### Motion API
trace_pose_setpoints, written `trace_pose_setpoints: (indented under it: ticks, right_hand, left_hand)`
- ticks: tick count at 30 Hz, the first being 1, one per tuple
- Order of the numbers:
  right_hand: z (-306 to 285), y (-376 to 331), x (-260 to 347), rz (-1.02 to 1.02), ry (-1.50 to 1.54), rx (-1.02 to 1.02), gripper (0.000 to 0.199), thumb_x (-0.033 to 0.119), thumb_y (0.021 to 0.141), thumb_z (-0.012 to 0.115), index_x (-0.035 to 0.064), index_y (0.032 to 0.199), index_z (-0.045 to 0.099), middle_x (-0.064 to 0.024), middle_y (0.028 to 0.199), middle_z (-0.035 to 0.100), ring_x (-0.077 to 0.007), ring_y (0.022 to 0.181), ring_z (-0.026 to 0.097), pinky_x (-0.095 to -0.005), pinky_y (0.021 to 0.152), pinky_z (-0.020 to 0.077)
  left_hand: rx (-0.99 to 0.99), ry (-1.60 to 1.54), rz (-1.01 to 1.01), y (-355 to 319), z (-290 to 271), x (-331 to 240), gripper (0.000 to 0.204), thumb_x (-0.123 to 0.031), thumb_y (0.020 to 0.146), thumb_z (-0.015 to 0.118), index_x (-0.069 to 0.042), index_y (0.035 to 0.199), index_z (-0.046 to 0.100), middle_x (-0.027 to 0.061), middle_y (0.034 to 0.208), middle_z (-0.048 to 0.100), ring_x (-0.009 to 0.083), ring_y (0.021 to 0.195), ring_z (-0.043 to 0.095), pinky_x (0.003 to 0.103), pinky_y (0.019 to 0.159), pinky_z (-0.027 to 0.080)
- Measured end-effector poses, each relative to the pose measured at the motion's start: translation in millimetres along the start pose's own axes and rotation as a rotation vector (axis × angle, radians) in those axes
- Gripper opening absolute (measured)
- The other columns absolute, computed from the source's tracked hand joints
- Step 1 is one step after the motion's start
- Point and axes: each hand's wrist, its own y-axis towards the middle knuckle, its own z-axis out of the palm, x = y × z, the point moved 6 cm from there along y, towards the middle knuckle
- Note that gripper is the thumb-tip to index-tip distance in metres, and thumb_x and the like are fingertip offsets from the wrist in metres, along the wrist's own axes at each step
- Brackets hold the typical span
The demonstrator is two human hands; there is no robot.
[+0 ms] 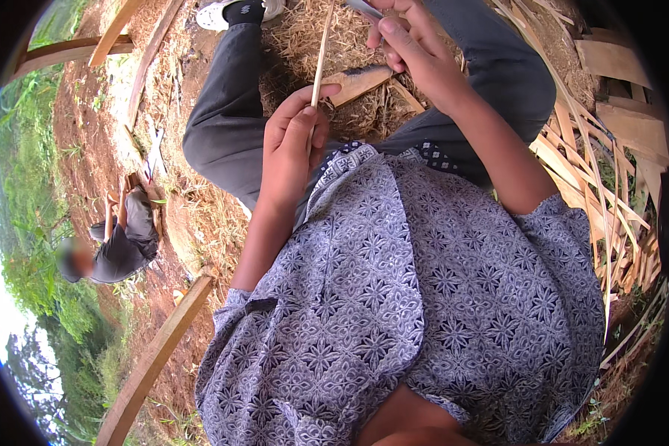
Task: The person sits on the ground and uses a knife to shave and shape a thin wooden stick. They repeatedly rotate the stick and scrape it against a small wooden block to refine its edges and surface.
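My left hand (296, 141) is closed around a thin pale strip of wood or bamboo (321, 63), with the thumb on top. The strip rises from my fist past the upper edge of the view. Up and to the right, my right hand (416, 56) is closed on a flat grey blade-like piece (364, 9). Only part of that piece shows, so its kind is unclear. It sits close to the strip, and I cannot tell whether they touch. Below and between my hands, a flat piece of wood with a dark edge (360, 85) lies on the shavings between my legs.
Shavings (297, 37) cover the ground around my feet. Long split strips (591, 178) are heaped at my right, beside wooden boards (632, 130). A wooden beam (160, 357) slants at the lower left. Another person (126, 238) sits farther left, near green plants.
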Motion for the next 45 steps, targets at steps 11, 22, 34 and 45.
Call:
trace_pose_setpoints:
  ticks: [11,22,34,45]
  right_hand:
    - [22,1,15,-0.407,-0.471,-0.132,0.024,0.014,0.103,0.053,0.0043,0.121,0.065,-0.0113,0.102,0.075,-0.0131,0.077,0.068,-0.0285,0.066,0.0522]
    - [46,-23,0,-0.242,-0.443,0.057,0.022,0.011,0.102,0.056,0.0049,0.118,0.069,-0.0083,0.101,0.073,-0.0131,0.085,0.069,-0.0284,0.072,0.0523]
    - [3,10,0,-0.116,-0.670,-0.068,0.021,0.018,0.098,0.060,0.0126,0.116,0.071,-0.0061,0.082,0.074,-0.0122,0.054,0.061,-0.0292,0.052,0.0461]
    - [-4,4,19,-0.092,-0.263,-0.137,0.030,0.015,0.105,0.051,0.0028,0.132,0.057,-0.0028,0.090,0.066,-0.0098,0.077,0.062,-0.0252,0.070,0.0515]
  left_hand:
    - [0.017,0.036,0.004,1,10,-5,0.038,-0.013,0.103,0.042,0.001,0.135,0.058,-0.0064,0.066,0.042,0.0012,0.054,0.033,0.019,0.048,0.027]
    - [0.029,0.091,-0.002,2,6,3,0.037,-0.010,0.104,0.044,0.002,0.135,0.058,-0.0082,0.068,0.043,0.0002,0.057,0.033,0.019,0.051,0.026]
    - [0.047,0.177,-0.016,-4,3,13,0.037,-0.013,0.106,0.047,0.002,0.139,0.055,-0.0085,0.068,0.043,-0.0010,0.054,0.033,0.018,0.048,0.027]
    - [0.023,0.057,-0.043,-10,4,6,0.041,-0.015,0.105,0.051,0.002,0.142,0.052,-0.0082,0.069,0.043,-0.0004,0.054,0.032,0.017,0.048,0.025]
